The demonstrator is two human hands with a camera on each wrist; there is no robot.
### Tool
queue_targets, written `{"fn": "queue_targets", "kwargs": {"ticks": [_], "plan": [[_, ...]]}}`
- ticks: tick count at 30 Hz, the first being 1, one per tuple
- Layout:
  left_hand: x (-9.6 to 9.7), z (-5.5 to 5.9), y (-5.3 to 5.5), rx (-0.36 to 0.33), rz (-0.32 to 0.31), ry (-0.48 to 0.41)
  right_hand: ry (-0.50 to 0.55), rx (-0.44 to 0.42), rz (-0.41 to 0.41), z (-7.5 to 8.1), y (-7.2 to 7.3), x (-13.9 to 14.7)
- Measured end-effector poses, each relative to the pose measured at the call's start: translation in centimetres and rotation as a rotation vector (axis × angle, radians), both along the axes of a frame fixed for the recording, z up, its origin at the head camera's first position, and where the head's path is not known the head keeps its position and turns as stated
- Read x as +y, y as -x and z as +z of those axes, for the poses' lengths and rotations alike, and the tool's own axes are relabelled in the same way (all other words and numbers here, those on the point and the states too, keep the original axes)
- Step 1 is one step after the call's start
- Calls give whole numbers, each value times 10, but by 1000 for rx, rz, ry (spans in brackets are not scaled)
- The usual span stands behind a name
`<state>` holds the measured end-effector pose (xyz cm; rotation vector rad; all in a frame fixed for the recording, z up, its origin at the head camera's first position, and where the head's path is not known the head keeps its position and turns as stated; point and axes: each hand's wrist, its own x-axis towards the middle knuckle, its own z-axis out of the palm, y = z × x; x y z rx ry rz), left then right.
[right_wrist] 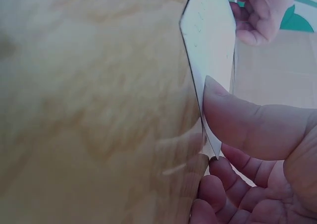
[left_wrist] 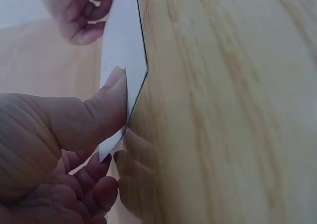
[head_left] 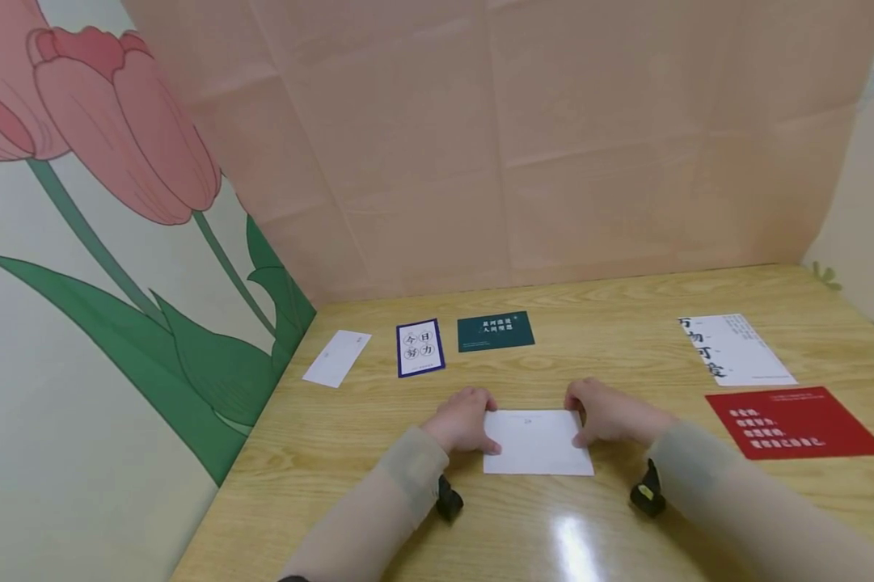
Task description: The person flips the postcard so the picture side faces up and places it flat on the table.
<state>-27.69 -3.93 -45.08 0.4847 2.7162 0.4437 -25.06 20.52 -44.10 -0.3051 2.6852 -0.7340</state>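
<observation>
A white card (head_left: 538, 443) with small printing near its far edge lies on the wooden table in front of me. At its left side my left hand (head_left: 467, 420) holds it, thumb on the edge and curled fingers by the far corner. My right hand (head_left: 614, 411) holds the opposite side in the same way. In the left wrist view the left thumb (left_wrist: 106, 107) lies on the card's face. The right wrist view has the right thumb (right_wrist: 247, 120) along the card's edge, with fingertips at the corner.
Beyond the hands lie a small white card (head_left: 337, 358), a blue-bordered card (head_left: 420, 347) and a dark green card (head_left: 496, 331). To the right are a white card with black characters (head_left: 745, 349) and a red card (head_left: 796, 422). A pinkish sheet (head_left: 517, 145) hangs behind the table.
</observation>
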Motion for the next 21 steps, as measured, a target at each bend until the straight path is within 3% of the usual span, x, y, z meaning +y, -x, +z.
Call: {"fn": "queue_targets", "kwargs": {"ticks": [10, 17, 21], "plan": [[-4, 0, -4, -3, 5, -39, 27, 12, -22, -4, -3, 2], [-6, 2, -10, -92, 82, -131, 68, -17, -41, -8, -3, 1], [-9, 1, -12, -98, 86, -165, 89, -32, -52, -9, -4, 2]]}}
